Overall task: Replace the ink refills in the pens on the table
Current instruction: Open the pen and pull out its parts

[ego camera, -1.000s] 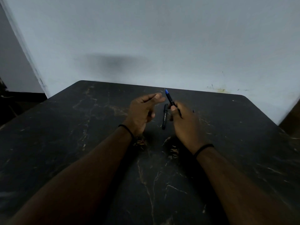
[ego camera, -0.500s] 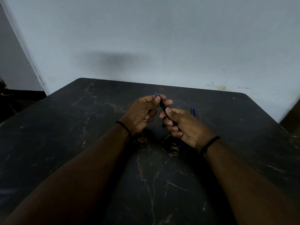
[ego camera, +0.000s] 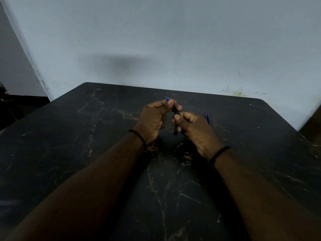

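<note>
Head view: both hands are raised just above the dark marbled desk (ego camera: 86, 153), sharing one black pen (ego camera: 175, 111). The left hand (ego camera: 153, 119) pinches the blue tip end between thumb and forefinger; the right hand (ego camera: 196, 131) has its fingers curled round the barrel. A second dark pen part (ego camera: 175, 130) lies on the desk between the hands, and a blue pen (ego camera: 207, 118) lies just beyond the right hand.

Judgement: the step in hand is opening the pen at the tip. The next move calls for opposed twisting, then drawing the refill straight out.
</note>
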